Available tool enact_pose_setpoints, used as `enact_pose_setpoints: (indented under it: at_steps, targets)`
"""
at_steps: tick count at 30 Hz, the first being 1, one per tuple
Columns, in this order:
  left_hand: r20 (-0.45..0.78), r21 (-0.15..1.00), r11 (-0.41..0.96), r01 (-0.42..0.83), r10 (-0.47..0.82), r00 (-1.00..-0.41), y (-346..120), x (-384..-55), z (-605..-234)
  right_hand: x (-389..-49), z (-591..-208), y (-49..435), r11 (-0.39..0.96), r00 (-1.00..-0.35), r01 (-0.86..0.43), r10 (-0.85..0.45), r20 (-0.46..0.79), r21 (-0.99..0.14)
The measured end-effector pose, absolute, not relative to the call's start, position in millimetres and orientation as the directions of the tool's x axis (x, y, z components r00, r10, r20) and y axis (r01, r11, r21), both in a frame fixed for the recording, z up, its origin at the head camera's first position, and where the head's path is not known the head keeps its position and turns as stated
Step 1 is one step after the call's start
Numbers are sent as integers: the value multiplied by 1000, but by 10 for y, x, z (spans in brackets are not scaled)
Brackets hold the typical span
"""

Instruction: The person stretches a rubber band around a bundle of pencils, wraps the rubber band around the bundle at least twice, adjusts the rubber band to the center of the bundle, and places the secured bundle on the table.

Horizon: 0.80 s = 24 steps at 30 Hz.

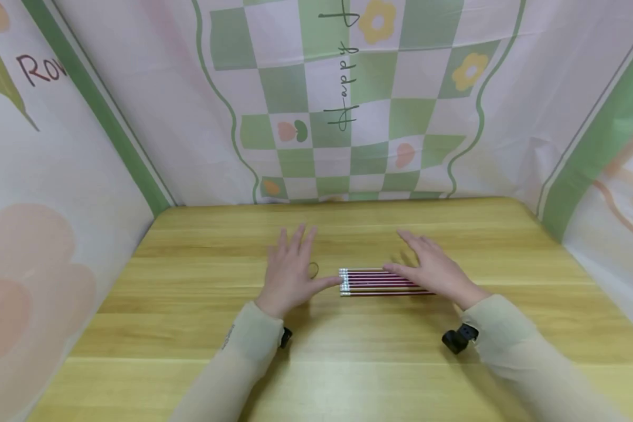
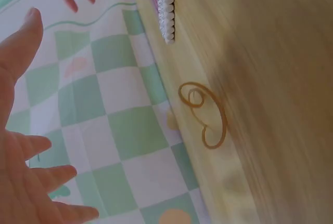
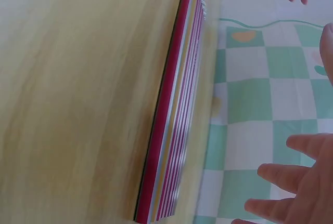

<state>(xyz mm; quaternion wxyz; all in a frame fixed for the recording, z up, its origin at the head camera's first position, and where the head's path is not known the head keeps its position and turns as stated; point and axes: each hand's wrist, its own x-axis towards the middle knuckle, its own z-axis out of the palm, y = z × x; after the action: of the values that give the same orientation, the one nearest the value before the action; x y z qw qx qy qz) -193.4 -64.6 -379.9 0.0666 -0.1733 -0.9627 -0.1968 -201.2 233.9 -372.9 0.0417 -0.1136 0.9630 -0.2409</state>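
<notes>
While gripping nothing, left hand (image 1: 290, 278) and right hand (image 1: 439, 269) in the air, fingers (image 2: 54, 176) straight and spread, maybe to miss bumping anything | pencils (image 1: 371, 281) flat on worktop (image 1: 358, 381), side by side, silver ends matched, likely for neatness | curly band (image 2: 225, 120) near left hand, apart from pencils | checked cloth (image 1: 332, 155) behind

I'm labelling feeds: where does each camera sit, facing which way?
Head: on the head, facing forward and down at the table, pencils and checked cloth; both sleeves, left hand and right hand show.
Left wrist: on that wrist, facing forward past the left hand to the rubber band and pencils; the right hand's fingers show.
Right wrist: on that wrist, facing forward past the right hand, along the pencils; the left hand's fingers show.
Shared: both wrist views catch the checked cloth.
</notes>
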Motion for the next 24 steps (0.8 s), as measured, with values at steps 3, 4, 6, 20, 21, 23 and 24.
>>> enact_pose_setpoints:
  at_steps: [3,4,6,20,21,23,24]
  targets:
    - [207,360,850,386,331,-921,-600,-1956,-3803,-2007,-3721,2347,849,-969,-198,-245,-33,-490]
    - [205,357,849,390,336,-919,-583,-1965,-3805,-2005,-3721,2353,846,-969,-194,-244,-37,-497]
    - [199,361,845,395,344,-918,-550,-1984,-3813,-2002,-3721,2367,842,-969,-187,-243,-47,-507]
    - [76,406,829,386,390,-918,-299,-2058,-3859,-2096,-3809,2541,794,-953,-175,-286,-103,-582]
    - [57,425,826,371,385,-921,-284,-2058,-3862,-2101,-3817,2552,792,-952,-174,-287,-105,-585]
    - [26,461,817,346,377,-926,-257,-2062,-3872,-2109,-3833,2572,789,-951,-167,-287,-113,-591]
    - [17,477,811,338,376,-926,-245,-2064,-3877,-2114,-3843,2583,789,-952,-161,-282,-117,-594]
